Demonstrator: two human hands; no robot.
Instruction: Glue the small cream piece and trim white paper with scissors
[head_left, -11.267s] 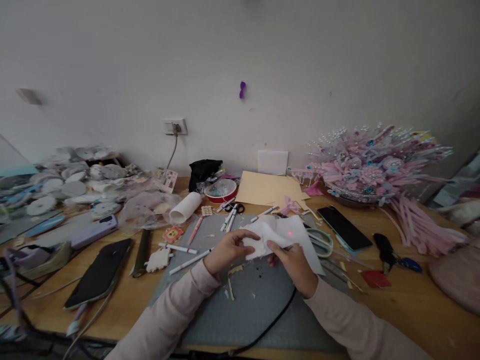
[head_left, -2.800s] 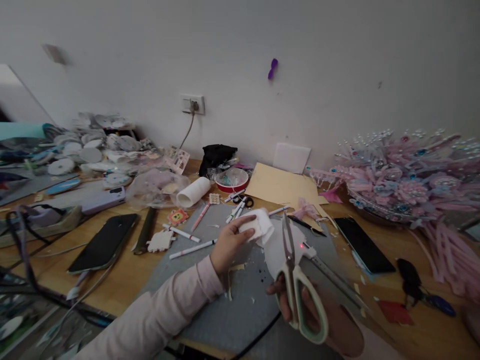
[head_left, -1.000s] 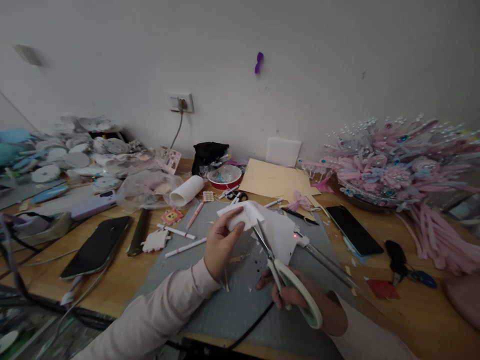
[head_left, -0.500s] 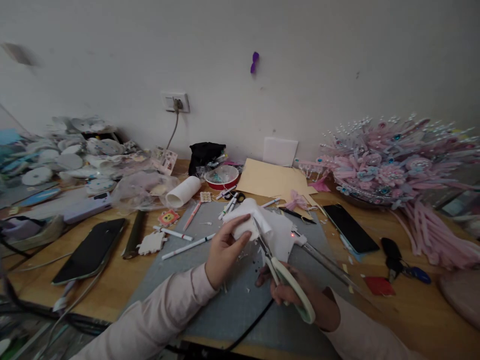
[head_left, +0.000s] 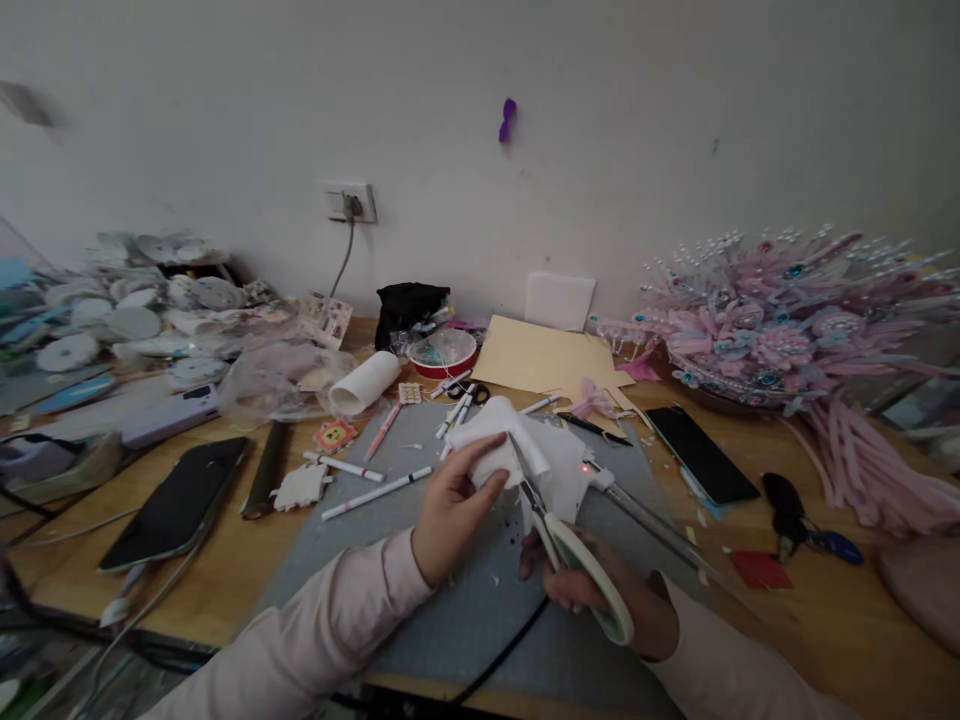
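Observation:
My left hand (head_left: 459, 505) pinches a white sheet (head_left: 501, 420), paper or thin felt, between thumb and fingers above the cutting mat (head_left: 420, 620). Scissors (head_left: 577, 565) with pale cream handles are in my right hand (head_left: 600, 585), the fingers closed through and around the loops. Their blades meet the sheet's edge just right of my left thumb. Behind the blades lies another white piece (head_left: 562, 455) on the mat. Beside it rests a hot glue gun (head_left: 596, 475) with a small red light. Small white scraps dot the mat below my hands.
Several white pens (head_left: 379, 493) lie left of the hands. A dark phone (head_left: 176, 503) sits at left, another phone (head_left: 701, 455) at right near keys (head_left: 784, 510). A pink beaded headdress (head_left: 772, 340) fills the right back. Beige card (head_left: 547, 358) lies near the wall.
The scissors and right hand have shifted very slightly, and the blades look closer together. My left hand keeps its pinch on the sheet. The whole view has moved a little.

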